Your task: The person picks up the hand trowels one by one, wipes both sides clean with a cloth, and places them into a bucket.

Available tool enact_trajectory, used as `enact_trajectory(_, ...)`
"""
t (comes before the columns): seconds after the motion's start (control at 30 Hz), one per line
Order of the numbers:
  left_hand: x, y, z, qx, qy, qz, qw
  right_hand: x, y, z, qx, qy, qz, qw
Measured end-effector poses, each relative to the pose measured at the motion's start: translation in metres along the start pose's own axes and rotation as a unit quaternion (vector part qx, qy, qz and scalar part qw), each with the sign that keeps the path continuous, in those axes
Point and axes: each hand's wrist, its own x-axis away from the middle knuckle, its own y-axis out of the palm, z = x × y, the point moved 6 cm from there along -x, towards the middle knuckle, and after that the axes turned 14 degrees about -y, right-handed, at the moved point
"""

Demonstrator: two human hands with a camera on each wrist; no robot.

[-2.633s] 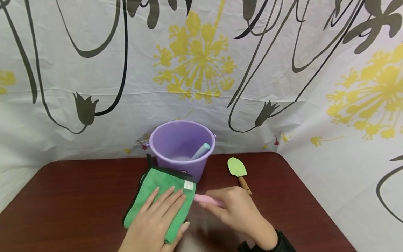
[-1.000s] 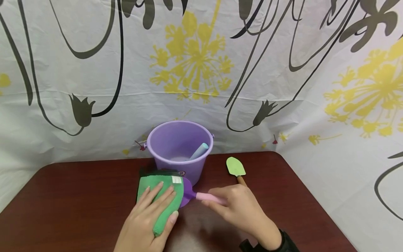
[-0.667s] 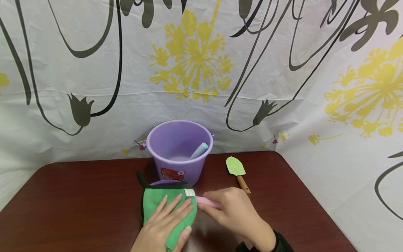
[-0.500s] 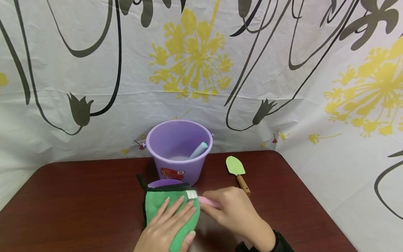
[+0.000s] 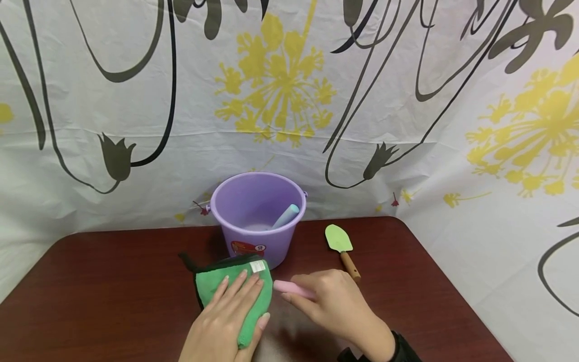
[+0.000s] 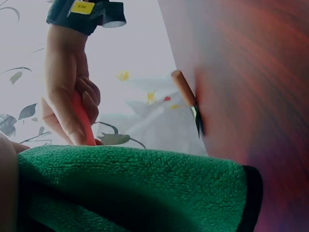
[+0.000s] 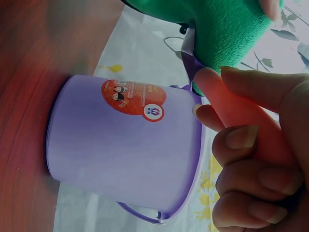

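My left hand (image 5: pixel 223 322) lies with straight fingers on a folded green cloth (image 5: pixel 214 281) with dark edging. Under the cloth is the purple blade of a toy shovel (image 7: pixel 191 60), mostly hidden; a strip of it shows in the right wrist view. In the head view my right hand (image 5: pixel 336 301) grips the shovel's pink handle (image 5: pixel 289 287), fingers curled round it. Just behind the cloth stands a purple bucket (image 5: pixel 260 241) with a red label. The left wrist view shows the cloth hanging in soft folds, above the table surface.
Inside the bucket leans a light-blue handle (image 5: pixel 286 216). To the right on the dark red table (image 5: pixel 113 286) lies a small trowel (image 5: pixel 338 238) with a light-green blade and wooden handle. A patterned white sheet (image 5: pixel 194 151) hangs behind the table.
The left hand and cloth have slid back and forth over the shovel's blade, most recently leftward. The purple blade edge seen half a second ago is covered now. The right hand has kept its grip.
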Motion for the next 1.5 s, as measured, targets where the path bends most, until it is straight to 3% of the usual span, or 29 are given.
enact_trajectory(0.33,-0.011,-0.011,-0.02,-0.009,-0.016,0.019,0.9996,0.0,-0.006,0.001,0.015,0.004,-0.001,1.0)
enact_trajectory(0.53,-0.015,-0.016,-0.029,-0.018,-0.047,-0.002,0.9988,0.004,-0.009,0.007,0.037,0.051,-0.029,0.998)
enact_trajectory(0.73,-0.017,-0.018,-0.033,-0.03,-0.064,-0.021,0.9973,0.007,-0.011,0.012,0.017,0.071,-0.031,0.997)
enact_trajectory(0.87,-0.015,-0.015,-0.029,-0.031,-0.04,-0.025,0.9984,0.008,-0.012,0.014,0.011,0.072,-0.027,0.997)
enact_trajectory(1.2,-0.005,-0.006,-0.004,-0.015,0.034,0.023,0.999,0.007,-0.012,0.015,0.009,0.076,-0.018,0.997)
enact_trajectory(1.4,0.002,-0.001,0.011,-0.003,0.127,0.074,0.9892,0.006,-0.009,0.015,0.01,0.087,-0.004,0.996)
enact_trajectory(1.5,0.003,0.0,0.015,-0.004,0.155,0.088,0.9841,0.006,-0.008,0.015,0.012,0.098,-0.004,0.995)
